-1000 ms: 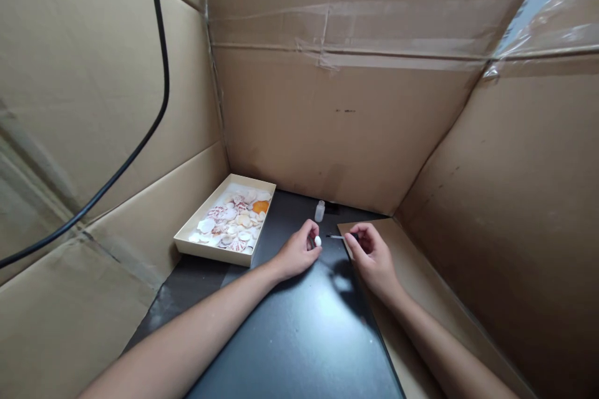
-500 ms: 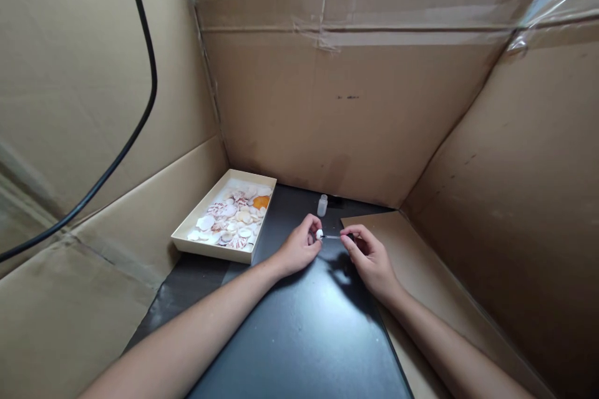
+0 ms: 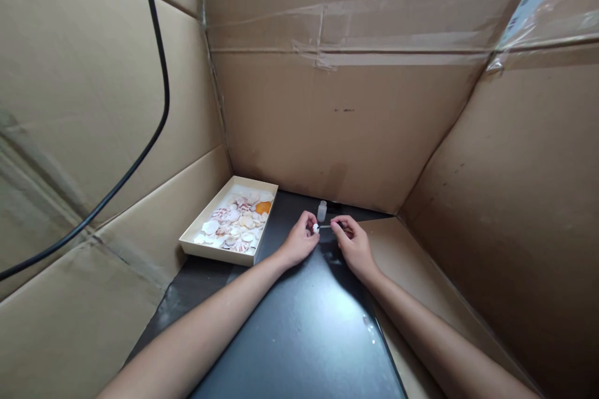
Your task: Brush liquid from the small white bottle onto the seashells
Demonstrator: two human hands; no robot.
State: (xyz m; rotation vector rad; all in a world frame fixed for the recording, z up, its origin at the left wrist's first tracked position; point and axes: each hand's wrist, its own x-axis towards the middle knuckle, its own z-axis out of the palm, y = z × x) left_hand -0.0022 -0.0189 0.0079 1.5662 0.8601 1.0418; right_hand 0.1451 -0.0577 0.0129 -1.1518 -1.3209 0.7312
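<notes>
My left hand [image 3: 299,243] pinches a small white piece [image 3: 316,229] between its fingertips; its kind is too small to make out. From the right, my right hand [image 3: 355,252] grips a thin brush [image 3: 325,227], with the handle mostly hidden in the fingers. The brush's dark tip points at the white piece and appears to touch it. Just behind the hands stands a small translucent bottle [image 3: 322,212], upright and without a cap. Both hands are over the dark table [image 3: 299,330].
To the left, a shallow cream box [image 3: 218,254] holds many seashells [image 3: 234,219] and one orange shell [image 3: 262,207]. A flat cardboard sheet [image 3: 407,262] lies at the right. Cardboard walls [image 3: 299,137] surround the table, and a black cable [image 3: 163,100] hangs at the left.
My right hand has come closer to my left, so less of the brush shaft shows between them. The camera view has shifted slightly.
</notes>
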